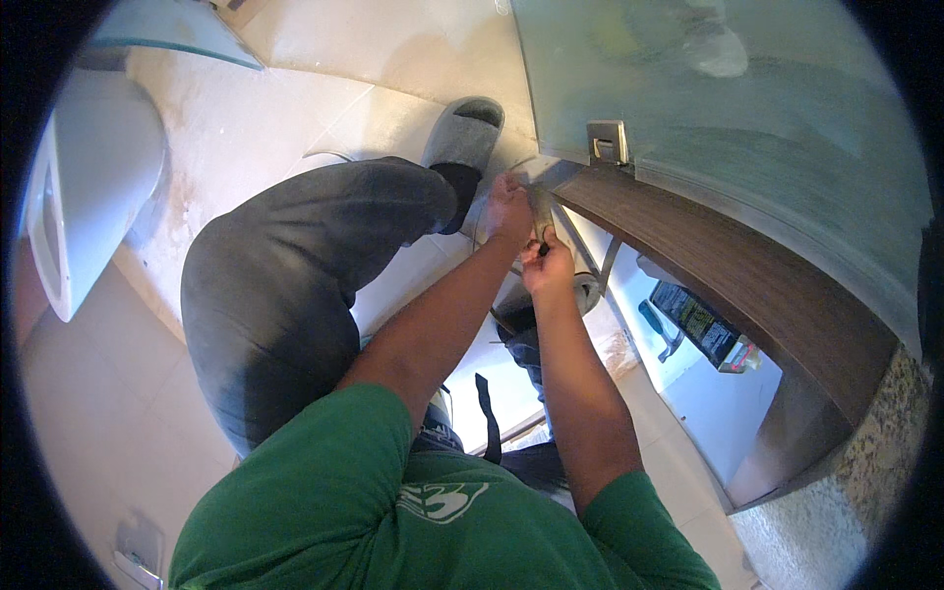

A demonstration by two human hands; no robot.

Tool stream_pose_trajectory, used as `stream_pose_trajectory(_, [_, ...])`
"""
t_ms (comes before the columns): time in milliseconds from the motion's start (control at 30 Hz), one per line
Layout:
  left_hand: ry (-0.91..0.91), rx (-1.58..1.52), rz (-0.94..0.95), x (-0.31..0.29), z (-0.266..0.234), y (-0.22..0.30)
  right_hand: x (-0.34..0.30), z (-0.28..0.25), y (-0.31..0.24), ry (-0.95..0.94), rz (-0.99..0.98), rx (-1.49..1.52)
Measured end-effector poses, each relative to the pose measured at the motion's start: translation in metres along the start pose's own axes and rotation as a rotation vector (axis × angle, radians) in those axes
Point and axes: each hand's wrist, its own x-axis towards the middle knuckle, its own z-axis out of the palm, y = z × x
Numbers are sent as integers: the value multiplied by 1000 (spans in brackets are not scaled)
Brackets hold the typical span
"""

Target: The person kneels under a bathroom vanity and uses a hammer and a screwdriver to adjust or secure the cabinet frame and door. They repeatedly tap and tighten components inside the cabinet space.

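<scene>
My left hand (pixel 506 208) is closed around a small grey metal fitting (pixel 540 205) at the near corner of a dark wooden panel (pixel 728 280). Just below it, my right hand (pixel 547 267) pinches a small dark tool (pixel 542 250) whose tip points up at the fitting. The two hands almost touch. Both forearms reach up from my green shirt. Most of the tool is hidden by my fingers, so I cannot tell its kind.
A frosted glass top (pixel 747 118) with a metal bracket (pixel 608 143) lies over the panel. Under it sit a dark package (pixel 703 324) and a blue-handled tool (pixel 657 329). My bent knee and grey slipper (pixel 462 133) are left of the hands. A white toilet (pixel 88 177) stands far left.
</scene>
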Motion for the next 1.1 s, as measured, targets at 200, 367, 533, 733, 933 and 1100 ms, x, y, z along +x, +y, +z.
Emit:
stream_pose_trajectory(200, [-134, -94, 128, 17, 23, -45, -69, -85, -11, 51, -57, -104])
stream_pose_trajectory(367, [-605, -565, -32, 26, 21, -67, -201, -167, -59, 120, -326, -565])
stream_pose_trajectory(533, [-441, -696, -455, 6, 27, -42, -337, -239, -95, 400, -689, -666])
stream_pose_trajectory(733, [-487, -646, -386, -3, 19, -32, -375, -294, -67, 469, -1024, -691])
stream_pose_trajectory(933, [-504, -551, -386, -2, 15, -18, -360, -300, -42, 552, -1184, -595])
stream_pose_trajectory(1100, [-591, -556, -452, 12, 23, -30, -357, -306, -46, 549, -1207, -623])
